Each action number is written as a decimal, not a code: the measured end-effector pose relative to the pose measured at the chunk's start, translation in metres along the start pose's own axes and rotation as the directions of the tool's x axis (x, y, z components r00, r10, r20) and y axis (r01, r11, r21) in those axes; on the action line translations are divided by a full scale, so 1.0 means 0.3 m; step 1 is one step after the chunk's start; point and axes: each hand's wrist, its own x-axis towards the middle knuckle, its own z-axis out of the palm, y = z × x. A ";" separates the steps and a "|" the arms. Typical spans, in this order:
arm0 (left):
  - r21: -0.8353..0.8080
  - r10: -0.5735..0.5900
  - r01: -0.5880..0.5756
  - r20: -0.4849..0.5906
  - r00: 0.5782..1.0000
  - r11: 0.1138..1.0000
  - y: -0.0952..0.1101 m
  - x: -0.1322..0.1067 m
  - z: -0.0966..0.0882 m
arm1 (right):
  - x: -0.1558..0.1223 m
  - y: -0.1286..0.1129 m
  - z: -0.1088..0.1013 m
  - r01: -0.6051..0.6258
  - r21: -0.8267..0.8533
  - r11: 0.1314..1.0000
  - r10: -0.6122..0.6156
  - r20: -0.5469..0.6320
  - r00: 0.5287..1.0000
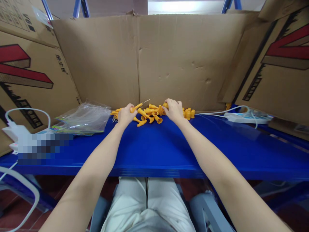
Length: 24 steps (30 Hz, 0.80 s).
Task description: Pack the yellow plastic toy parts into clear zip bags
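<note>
My left hand point(126, 116) is closed around a yellow-handled corkscrew point(138, 106), its thin metal spiral tilted up and to the right. My right hand point(174, 109) has its fingers curled over a yellow plastic piece point(165, 105), mostly covered by the fingers. Between both hands lies a loose pile of yellow plastic parts point(151, 112), some with hollow, cone-like ends facing me. More yellow pieces point(189, 113) stand grouped just right of my right hand. Beside my left wrist, several metal spirals point(115, 119) show, partly hidden by the hand.
Clear plastic bags point(83, 119) lie left of my left hand on the blue table point(154, 148). Cardboard walls point(183, 61) enclose the back and sides. A white power strip point(247, 118) with cables is at the right; a white charger point(20, 132) is at the left.
</note>
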 end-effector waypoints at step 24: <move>-0.018 -0.226 0.228 0.055 0.972 0.974 -0.170 0.015 0.076 | -0.142 0.398 0.074 -0.848 0.299 0.438 0.889 -0.003 0.458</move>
